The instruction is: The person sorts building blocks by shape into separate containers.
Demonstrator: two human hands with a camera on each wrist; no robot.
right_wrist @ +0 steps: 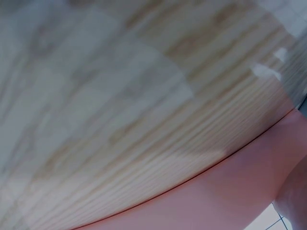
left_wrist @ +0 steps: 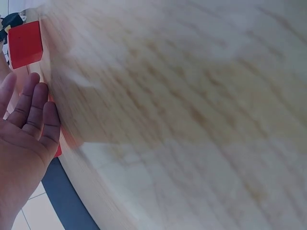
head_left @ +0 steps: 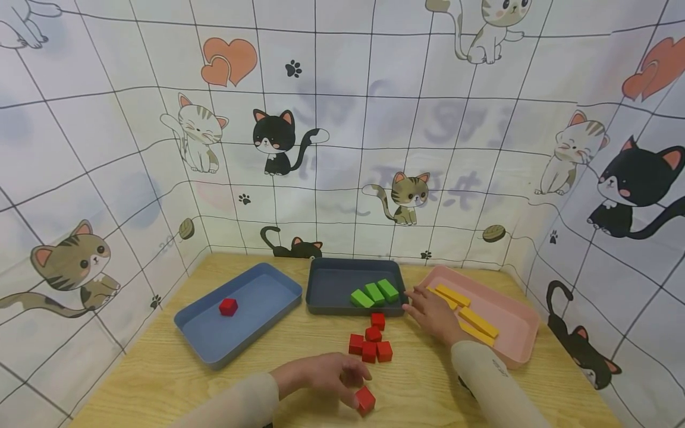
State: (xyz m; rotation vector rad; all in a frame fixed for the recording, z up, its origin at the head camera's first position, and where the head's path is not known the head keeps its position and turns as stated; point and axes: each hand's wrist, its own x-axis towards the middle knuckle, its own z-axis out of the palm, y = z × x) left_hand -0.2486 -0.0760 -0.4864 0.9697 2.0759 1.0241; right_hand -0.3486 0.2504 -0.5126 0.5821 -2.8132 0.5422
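Observation:
My left hand is low over the table beside a single red block, thumb and fingers parted on its near left side. In the left wrist view the same block shows just past the spread fingertips. My right hand reaches between the dark tray and the pink tray, fingers extended near the dark tray's right edge, with nothing held. The right wrist view shows only a sliver of that hand. Several red blocks lie grouped in front of the dark tray.
A blue tray on the left has one red block in it. Three green blocks lie in the dark tray. The pink tray on the right contains several yellow blocks. Cat-patterned sheeting encloses the table.

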